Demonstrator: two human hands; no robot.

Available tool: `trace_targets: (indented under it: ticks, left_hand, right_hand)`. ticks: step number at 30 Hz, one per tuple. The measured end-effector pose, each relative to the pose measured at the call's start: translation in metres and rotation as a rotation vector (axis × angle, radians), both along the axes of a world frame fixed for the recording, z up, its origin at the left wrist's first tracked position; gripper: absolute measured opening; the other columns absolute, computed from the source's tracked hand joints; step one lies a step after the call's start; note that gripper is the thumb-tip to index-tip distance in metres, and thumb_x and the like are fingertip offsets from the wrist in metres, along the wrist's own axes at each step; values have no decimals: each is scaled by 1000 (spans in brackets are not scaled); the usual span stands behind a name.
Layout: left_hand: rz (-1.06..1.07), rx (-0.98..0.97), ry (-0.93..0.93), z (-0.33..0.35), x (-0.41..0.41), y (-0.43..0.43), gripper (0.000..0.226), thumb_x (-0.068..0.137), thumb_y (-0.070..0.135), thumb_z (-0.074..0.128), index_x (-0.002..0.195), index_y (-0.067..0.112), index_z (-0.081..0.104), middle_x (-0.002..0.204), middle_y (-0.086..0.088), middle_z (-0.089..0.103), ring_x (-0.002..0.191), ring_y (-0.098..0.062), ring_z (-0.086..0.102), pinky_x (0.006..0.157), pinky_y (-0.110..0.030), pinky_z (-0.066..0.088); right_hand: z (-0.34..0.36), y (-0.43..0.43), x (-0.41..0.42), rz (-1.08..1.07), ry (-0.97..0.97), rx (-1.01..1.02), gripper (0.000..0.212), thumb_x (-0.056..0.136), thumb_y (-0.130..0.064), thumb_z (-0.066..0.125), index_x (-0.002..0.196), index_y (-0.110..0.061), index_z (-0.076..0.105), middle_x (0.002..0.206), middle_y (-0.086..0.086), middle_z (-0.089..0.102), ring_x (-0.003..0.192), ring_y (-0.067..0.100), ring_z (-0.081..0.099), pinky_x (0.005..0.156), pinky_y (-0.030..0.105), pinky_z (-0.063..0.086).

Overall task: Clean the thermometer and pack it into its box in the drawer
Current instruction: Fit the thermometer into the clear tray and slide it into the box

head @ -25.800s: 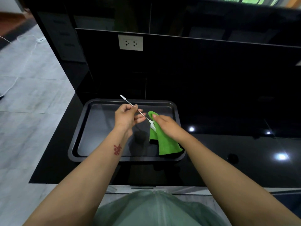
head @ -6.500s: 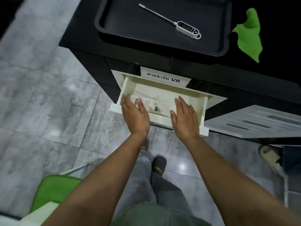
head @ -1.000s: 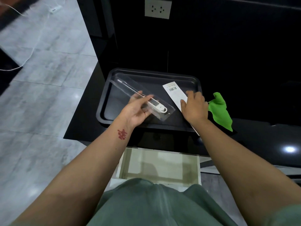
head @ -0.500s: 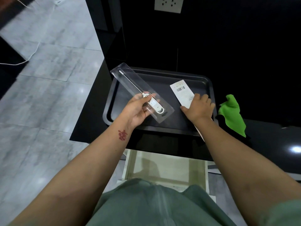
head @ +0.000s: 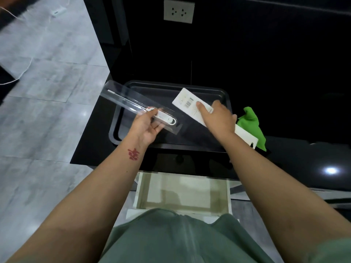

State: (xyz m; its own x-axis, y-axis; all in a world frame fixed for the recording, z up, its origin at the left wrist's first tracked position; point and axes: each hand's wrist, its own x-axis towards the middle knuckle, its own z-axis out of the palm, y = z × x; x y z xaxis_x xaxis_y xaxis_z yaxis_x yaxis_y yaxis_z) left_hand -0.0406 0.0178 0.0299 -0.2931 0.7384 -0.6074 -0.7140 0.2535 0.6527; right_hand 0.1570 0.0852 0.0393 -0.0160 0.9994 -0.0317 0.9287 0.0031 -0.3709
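Observation:
My left hand [head: 147, 128] holds a clear plastic insert [head: 123, 97] with the white probe thermometer [head: 164, 118] lying in it, raised above the left part of the black tray [head: 171, 86]. The probe points up and to the left. My right hand [head: 218, 116] grips the long white box [head: 187, 101], which slants across the tray's right side, barcode end up. The white drawer [head: 182, 192] stands pulled out below the counter, nothing visible inside.
A green cloth [head: 250, 122] lies crumpled on the black counter right of the tray. A wall socket [head: 179, 11] sits on the dark panel behind. Grey tiled floor spreads to the left, with a white cable across it.
My left hand has lifted the insert with the thermometer higher and to the left. My right hand has closed on the white box and raised it off the tray.

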Motion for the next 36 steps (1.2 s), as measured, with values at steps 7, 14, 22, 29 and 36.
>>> trace_targets:
  ticks: [7, 14, 22, 29, 36]
  left_hand:
    - [30, 22, -40, 4, 11, -10, 9, 97, 10, 52, 106, 14, 50, 98, -5, 71, 71, -19, 72, 53, -32, 59]
    - [34, 24, -39, 7, 13, -21, 16, 99, 13, 50, 115, 13, 51, 111, -7, 71, 79, -22, 71, 50, -32, 58]
    - [71, 36, -75, 10, 7, -30, 3, 99, 14, 51, 98, 12, 53, 71, -2, 75, 64, -20, 73, 44, -33, 56]
    - [49, 49, -79, 13, 4, -35, 8, 99, 13, 51, 91, 12, 52, 75, -4, 76, 72, -22, 73, 61, -40, 61]
    - [12, 56, -86, 16, 4, -34, 14, 100, 13, 47, 86, 13, 50, 95, -6, 72, 86, -24, 68, 65, -40, 56]
  right_hand:
    - [6, -28, 12, 202, -75, -82, 62, 84, -76, 34, 101, -19, 52, 110, 6, 65, 107, 29, 57, 93, 45, 30]
    - [12, -39, 29, 266, -88, -172, 53, 83, -76, 36, 90, -24, 45, 106, 1, 65, 107, 28, 57, 99, 46, 31]
    - [17, -44, 34, 330, -109, -208, 51, 85, -75, 36, 92, -25, 47, 98, -5, 59, 106, 27, 56, 100, 47, 31]
    - [20, -46, 33, 313, -119, -101, 58, 82, -77, 36, 99, -23, 50, 106, -1, 64, 105, 25, 57, 99, 46, 31]
    - [22, -47, 36, 291, -105, -30, 54, 82, -76, 39, 90, -23, 42, 98, 0, 64, 96, 24, 57, 94, 44, 32]
